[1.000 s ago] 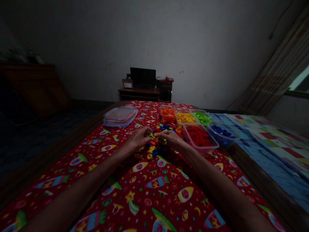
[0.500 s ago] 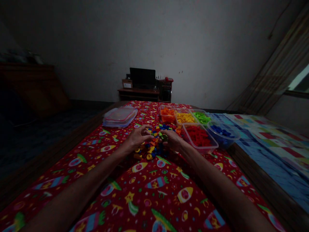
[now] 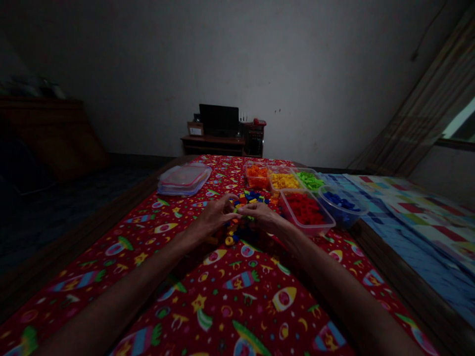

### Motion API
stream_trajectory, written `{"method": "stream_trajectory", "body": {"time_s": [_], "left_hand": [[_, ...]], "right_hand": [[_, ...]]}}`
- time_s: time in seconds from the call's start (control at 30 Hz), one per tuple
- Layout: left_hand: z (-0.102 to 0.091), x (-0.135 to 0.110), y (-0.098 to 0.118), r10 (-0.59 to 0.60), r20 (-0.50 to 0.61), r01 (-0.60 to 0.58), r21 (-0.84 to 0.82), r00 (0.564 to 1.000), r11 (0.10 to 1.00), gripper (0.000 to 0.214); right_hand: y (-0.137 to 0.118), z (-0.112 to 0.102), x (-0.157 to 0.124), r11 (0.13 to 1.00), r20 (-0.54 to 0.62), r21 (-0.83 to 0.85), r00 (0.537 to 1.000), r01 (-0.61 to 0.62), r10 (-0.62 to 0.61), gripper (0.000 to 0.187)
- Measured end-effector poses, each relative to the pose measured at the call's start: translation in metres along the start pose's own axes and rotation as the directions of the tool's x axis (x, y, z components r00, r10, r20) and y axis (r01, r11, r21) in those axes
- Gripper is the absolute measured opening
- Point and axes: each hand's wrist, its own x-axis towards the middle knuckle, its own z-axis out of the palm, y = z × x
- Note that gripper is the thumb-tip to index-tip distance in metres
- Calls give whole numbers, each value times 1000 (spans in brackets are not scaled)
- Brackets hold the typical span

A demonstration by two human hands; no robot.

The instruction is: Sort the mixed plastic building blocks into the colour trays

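Note:
My right hand (image 3: 261, 216) is closed in a pinch on green building blocks (image 3: 250, 218), which show under its fingers; how many it holds I cannot tell. Opposite it, my left hand (image 3: 215, 216) has its thumb and forefinger apart in a curve, the thumb tip close to the right fingertips. Whether they touch is unclear. Both hands are over a loose pile of mixed building blocks (image 3: 253, 196), in blue, yellow, orange and green. A yellow block (image 3: 229, 241) lies at the pile's near edge, and the hands cover part of the pile.
To the right stand clear tubs of sorted blocks: orange (image 3: 258, 184), yellow (image 3: 284, 189), green (image 3: 310, 187), red (image 3: 328, 227) and blue (image 3: 358, 211). Stacked plastic lids (image 3: 183, 179) lie at the left. A red patterned cloth (image 3: 237, 301) covers the table. A bed (image 3: 411, 232) adjoins on the right.
My left hand has moved right, towards the other hand. My right hand has shifted slightly left and turned over the green blocks, so the two hands' fingertips are now close together.

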Motion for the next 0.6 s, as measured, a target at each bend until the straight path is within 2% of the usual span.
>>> {"method": "stream_trajectory", "body": {"time_s": [0.13, 0.27, 0.37, 0.5, 0.57, 0.6], "left_hand": [[1, -1, -1, 1, 7, -1, 23, 1000, 1000, 38], [-4, 0, -6, -20, 2, 20, 96, 1000, 995, 34], [-11, 1, -13, -46, -16, 48, 172, 999, 984, 34], [-22, 2, -27, -101, -53, 110, 240, 994, 964, 38], [-25, 2, -34, -136, -70, 150, 255, 988, 955, 40], [-26, 2, -37, -157, -79, 172, 260, 984, 950, 40]], "right_hand": [[-1, -1, 0, 999, -4, -36, 1000, 22, -22, 25], [-10, -7, 0, 993, -142, -87, 986, 73, -85, 22], [-25, -23, -3, 981, -216, -130, 961, 144, -170, 16], [-59, -70, -9, 947, -244, -233, 929, 222, -278, 9], [-77, -104, -11, 931, -256, -309, 926, 192, -276, 12], [-85, -123, -11, 933, -316, -323, 912, 156, -262, 13]]}}
